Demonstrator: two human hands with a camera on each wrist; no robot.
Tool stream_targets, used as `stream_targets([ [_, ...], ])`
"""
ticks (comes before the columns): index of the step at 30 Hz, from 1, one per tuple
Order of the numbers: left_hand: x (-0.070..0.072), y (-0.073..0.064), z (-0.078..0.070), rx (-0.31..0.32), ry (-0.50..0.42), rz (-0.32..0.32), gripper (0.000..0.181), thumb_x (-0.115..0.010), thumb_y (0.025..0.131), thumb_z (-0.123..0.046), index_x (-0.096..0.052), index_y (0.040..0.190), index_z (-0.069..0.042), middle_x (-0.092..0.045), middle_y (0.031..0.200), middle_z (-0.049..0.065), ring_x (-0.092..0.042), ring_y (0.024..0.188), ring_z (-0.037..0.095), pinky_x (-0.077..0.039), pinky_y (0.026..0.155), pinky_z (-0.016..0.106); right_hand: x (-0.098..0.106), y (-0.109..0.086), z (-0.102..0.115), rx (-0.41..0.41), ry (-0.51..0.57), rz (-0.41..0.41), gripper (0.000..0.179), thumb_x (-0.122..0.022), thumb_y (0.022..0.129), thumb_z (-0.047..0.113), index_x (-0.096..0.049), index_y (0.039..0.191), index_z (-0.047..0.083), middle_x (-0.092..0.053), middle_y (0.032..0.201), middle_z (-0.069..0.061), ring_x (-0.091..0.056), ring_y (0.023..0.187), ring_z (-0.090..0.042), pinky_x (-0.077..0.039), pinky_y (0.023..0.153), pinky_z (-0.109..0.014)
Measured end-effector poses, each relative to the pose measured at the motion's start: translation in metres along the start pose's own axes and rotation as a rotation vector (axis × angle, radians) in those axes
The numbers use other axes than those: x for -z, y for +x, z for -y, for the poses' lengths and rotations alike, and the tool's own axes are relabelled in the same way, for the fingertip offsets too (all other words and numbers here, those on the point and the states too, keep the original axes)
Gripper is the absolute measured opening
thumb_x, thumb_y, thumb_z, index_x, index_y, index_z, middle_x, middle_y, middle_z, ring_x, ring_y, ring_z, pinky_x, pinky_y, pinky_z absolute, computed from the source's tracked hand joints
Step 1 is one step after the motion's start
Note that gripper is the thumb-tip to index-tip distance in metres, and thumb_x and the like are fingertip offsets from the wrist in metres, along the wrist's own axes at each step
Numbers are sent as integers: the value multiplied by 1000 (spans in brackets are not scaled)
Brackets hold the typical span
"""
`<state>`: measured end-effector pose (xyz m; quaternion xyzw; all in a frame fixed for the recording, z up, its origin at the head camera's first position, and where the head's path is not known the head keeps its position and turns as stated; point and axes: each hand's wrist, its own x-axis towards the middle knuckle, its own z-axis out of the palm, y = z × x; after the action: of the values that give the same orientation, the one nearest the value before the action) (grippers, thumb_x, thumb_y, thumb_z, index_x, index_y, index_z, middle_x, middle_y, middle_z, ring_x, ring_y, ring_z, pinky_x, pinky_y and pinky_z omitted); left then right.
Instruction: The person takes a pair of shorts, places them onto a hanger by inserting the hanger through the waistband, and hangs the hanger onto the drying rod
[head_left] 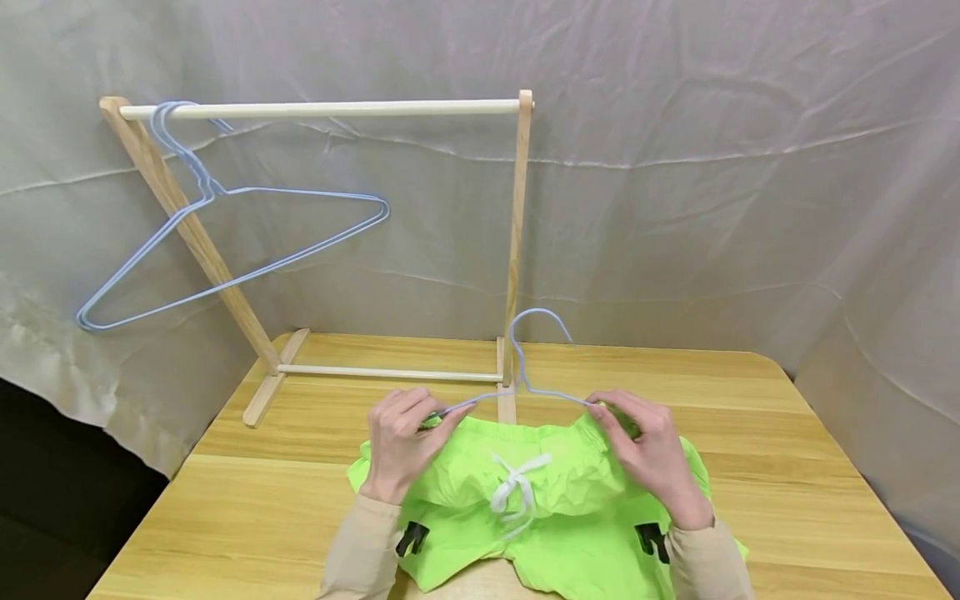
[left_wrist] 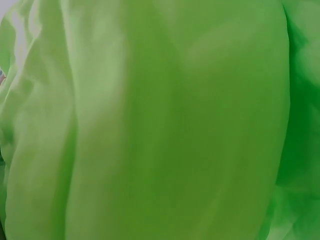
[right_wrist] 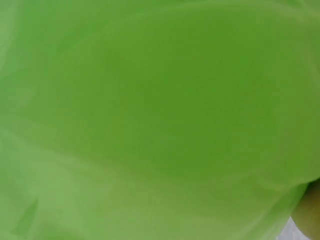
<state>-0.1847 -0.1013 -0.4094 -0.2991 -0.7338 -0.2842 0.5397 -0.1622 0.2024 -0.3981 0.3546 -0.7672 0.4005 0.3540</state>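
Note:
Bright green shorts (head_left: 555, 492) with a white drawstring bow lie at the table's near side, waistband raised. A light blue hanger (head_left: 522, 367) stands partly inside the waistband, its hook and upper shoulders showing above; the lower part is hidden by cloth. My left hand (head_left: 405, 437) pinches the hanger's left shoulder at the waistband's left end. At the other end my right hand (head_left: 648, 446) grips the waistband together with the hanger's right shoulder. Green cloth of the shorts (left_wrist: 200, 125) fills the left wrist view, and the shorts (right_wrist: 165, 100) cover most of the right wrist view too.
Behind the hands, a wooden rack (head_left: 517, 233) with a white top rail (head_left: 337, 109) stands at the table's back left. Several blue hangers (head_left: 300, 250) hang together at its left end. Grey cloth (head_left: 712, 167) surrounds the wooden table (head_left: 795, 500) at the back and sides.

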Motion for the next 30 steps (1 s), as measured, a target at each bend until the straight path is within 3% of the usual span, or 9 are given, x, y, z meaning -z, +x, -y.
stream_targets([
  [8, 0, 3, -1, 44, 74, -107, 56, -64, 95, -51, -64, 55, -11, -56, 48, -3, -37, 38, 5, -33, 43, 18, 3, 0, -1, -18, 2, -24, 25, -67, 76, -20, -71, 95, -5, -70, 75, -14, -45, 52, 1, -41, 50, -12],
  [14, 1, 5, -1, 71, 112, -146, 57, -66, 92, -54, -64, 55, -11, -54, 48, -4, -35, 39, 4, -28, 43, 17, 6, 2, 1, -48, 2, -37, 20, -68, 79, -16, -71, 95, -5, -69, 71, -12, -44, 51, 2, -39, 47, -12],
  [23, 2, 5, -1, 123, 140, -184, 56, -68, 91, -53, -64, 56, -10, -53, 48, -1, -37, 41, 8, -30, 44, 21, 9, 1, -1, -68, -20, -60, 22, -69, 78, -17, -72, 96, -5, -67, 70, -11, -41, 51, 4, -36, 46, -12],
  [30, 2, 6, -3, 116, 161, -232, 55, -70, 90, -53, -67, 58, -9, -51, 49, -1, -39, 43, 11, -31, 46, 24, 11, 0, -1, -81, -44, -58, 25, -70, 77, -17, -73, 98, -4, -69, 73, -11, -42, 53, 6, -36, 48, -11],
])
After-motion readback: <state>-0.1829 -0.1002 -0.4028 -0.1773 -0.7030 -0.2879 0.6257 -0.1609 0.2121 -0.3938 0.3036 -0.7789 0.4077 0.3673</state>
